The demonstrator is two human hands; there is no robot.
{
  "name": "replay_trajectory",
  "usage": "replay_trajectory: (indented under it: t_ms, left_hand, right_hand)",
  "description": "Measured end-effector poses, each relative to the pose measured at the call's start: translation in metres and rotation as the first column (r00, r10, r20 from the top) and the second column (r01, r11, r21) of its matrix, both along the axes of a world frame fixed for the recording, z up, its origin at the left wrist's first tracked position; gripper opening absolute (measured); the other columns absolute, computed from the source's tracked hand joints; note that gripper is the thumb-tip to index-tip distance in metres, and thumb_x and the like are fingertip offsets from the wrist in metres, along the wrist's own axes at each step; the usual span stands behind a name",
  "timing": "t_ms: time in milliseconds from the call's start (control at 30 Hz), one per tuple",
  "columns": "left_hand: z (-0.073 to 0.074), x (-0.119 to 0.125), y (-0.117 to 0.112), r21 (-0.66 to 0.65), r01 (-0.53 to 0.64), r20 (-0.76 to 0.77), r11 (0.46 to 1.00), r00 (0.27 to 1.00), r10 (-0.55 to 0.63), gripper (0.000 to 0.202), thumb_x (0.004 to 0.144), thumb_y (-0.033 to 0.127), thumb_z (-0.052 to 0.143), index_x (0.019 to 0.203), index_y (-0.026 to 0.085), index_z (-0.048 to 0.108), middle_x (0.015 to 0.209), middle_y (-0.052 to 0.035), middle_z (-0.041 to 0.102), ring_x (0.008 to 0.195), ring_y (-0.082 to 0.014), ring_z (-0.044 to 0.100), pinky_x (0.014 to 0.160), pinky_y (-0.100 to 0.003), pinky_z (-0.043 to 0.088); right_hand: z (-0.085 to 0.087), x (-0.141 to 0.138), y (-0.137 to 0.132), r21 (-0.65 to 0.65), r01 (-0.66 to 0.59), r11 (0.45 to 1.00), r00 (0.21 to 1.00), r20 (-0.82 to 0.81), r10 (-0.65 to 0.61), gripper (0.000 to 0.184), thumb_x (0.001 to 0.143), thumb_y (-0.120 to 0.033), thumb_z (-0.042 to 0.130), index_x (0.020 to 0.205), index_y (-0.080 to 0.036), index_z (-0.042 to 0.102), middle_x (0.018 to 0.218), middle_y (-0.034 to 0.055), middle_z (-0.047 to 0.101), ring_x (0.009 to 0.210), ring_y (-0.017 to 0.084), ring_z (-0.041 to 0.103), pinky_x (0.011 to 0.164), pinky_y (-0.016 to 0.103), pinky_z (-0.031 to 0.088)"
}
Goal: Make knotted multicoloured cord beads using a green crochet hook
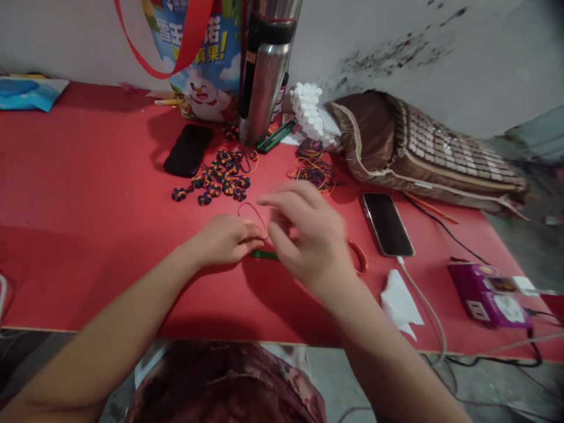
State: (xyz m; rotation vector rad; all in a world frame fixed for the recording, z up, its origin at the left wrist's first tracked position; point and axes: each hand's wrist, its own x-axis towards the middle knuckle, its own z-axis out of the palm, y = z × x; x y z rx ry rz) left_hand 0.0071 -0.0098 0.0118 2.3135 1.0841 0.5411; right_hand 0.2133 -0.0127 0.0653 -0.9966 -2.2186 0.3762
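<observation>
My left hand point(227, 238) rests on the red table point(88, 194), fingers pinched on a thin red cord point(253, 210) that loops up between both hands. Just to its right is my right hand point(308, 235), raised slightly, its fingers curled and pinching near the same cord. A green lighter-like stick point(264, 254) lies under my hands. An orange-red ring point(360, 257) peeks out at the right of my right hand. Several small knotted multicolour pieces point(220, 179) lie beyond my hands.
A black phone point(188, 150), a steel flask point(264, 76) and a printed bag point(202, 53) stand at the back. A tangle of coloured cord point(314, 167), a brown cushion point(418, 153), a charging phone point(388, 224), a tissue point(399, 302) and a purple power strip point(489, 294) are at the right.
</observation>
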Motion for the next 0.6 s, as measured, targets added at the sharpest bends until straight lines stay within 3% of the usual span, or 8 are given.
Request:
replay_trajectory:
  t_ms: [100,200,267,300,367,433,500,600]
  left_hand:
    - [0.006,0.005,-0.004,-0.044,0.184,0.064,0.982,0.981,-0.181,0.022,0.108,0.029,0.071,0.096,0.021,0.088,0.091,-0.0061,0.086,0.082,-0.0204,0.076,0.073,-0.032,0.049]
    - [0.011,-0.001,0.000,0.116,0.162,0.083,0.980,0.982,-0.172,0.033,0.109,0.034,0.072,0.082,0.019,0.083,0.082,-0.0080,0.082,0.080,-0.0227,0.073,0.077,-0.036,0.051]
    - [0.015,-0.015,0.008,0.236,0.053,0.086,0.970,0.994,-0.075,0.038,0.109,0.032,0.070,0.074,0.020,0.076,0.079,-0.0070,0.078,0.078,-0.0225,0.069,0.080,-0.038,0.050]
    - [0.016,-0.025,0.012,0.295,-0.061,0.094,0.954,0.995,0.034,0.038,0.109,0.030,0.067,0.073,0.020,0.074,0.081,-0.0072,0.078,0.080,-0.0233,0.068,0.083,-0.040,0.050]
    - [0.018,-0.047,0.019,0.380,-0.385,0.145,0.841,0.923,0.357,0.036,0.106,0.028,0.067,0.071,0.021,0.071,0.086,-0.0094,0.077,0.087,-0.0264,0.069,0.087,-0.042,0.050]
    - [0.019,-0.066,0.025,0.333,-0.620,0.148,0.710,0.778,0.610,0.018,0.097,0.023,0.075,0.080,0.022,0.077,0.094,-0.0099,0.077,0.092,-0.0285,0.069,0.087,-0.043,0.050]
    - [0.020,-0.078,0.027,0.236,-0.696,0.066,0.678,0.708,0.703,0.005,0.091,0.019,0.081,0.088,0.022,0.082,0.096,-0.0082,0.076,0.085,-0.0253,0.067,0.083,-0.041,0.049]
    - [0.020,-0.079,0.027,0.148,-0.676,-0.015,0.722,0.728,0.685,0.010,0.089,0.023,0.089,0.098,0.021,0.085,0.099,-0.0062,0.075,0.077,-0.0203,0.063,0.076,-0.037,0.049]
  right_hand:
    - [-0.018,-0.030,0.047,-0.157,0.055,0.986,0.977,0.211,-0.020,0.040,0.104,-0.012,0.058,0.136,-0.018,0.079,0.134,0.0178,0.074,0.100,0.027,0.077,0.091,0.042,0.064]
    - [-0.045,-0.044,0.069,-0.230,0.174,0.957,0.941,0.325,-0.093,0.047,0.105,-0.021,0.065,0.151,-0.018,0.072,0.146,0.0211,0.068,0.100,0.027,0.076,0.090,0.043,0.062]
    - [-0.057,-0.044,0.070,-0.222,0.157,0.962,0.939,0.335,-0.076,0.037,0.107,-0.024,0.063,0.141,-0.020,0.077,0.145,0.0198,0.069,0.101,0.028,0.074,0.089,0.042,0.061]
    - [-0.059,-0.042,0.068,-0.215,0.140,0.966,0.943,0.326,-0.064,0.033,0.108,-0.025,0.062,0.134,-0.019,0.079,0.142,0.0199,0.069,0.101,0.028,0.074,0.089,0.042,0.060]
    - [-0.061,-0.035,0.064,-0.227,0.110,0.968,0.956,0.289,-0.041,0.028,0.107,-0.024,0.061,0.126,-0.016,0.080,0.136,0.0206,0.071,0.101,0.029,0.073,0.092,0.042,0.060]
    - [-0.058,-0.028,0.061,-0.272,0.090,0.958,0.971,0.239,-0.023,0.028,0.105,-0.023,0.064,0.126,-0.013,0.079,0.131,0.0207,0.071,0.103,0.029,0.073,0.097,0.044,0.061]
    - [-0.056,-0.022,0.060,-0.311,0.067,0.948,0.980,0.198,-0.004,0.033,0.101,-0.023,0.069,0.131,-0.011,0.077,0.130,0.0204,0.070,0.106,0.030,0.073,0.103,0.046,0.061]
    - [-0.057,-0.020,0.062,-0.315,0.050,0.948,0.988,0.156,-0.001,0.041,0.100,-0.028,0.074,0.138,-0.012,0.075,0.130,0.0198,0.070,0.108,0.030,0.072,0.106,0.049,0.061]
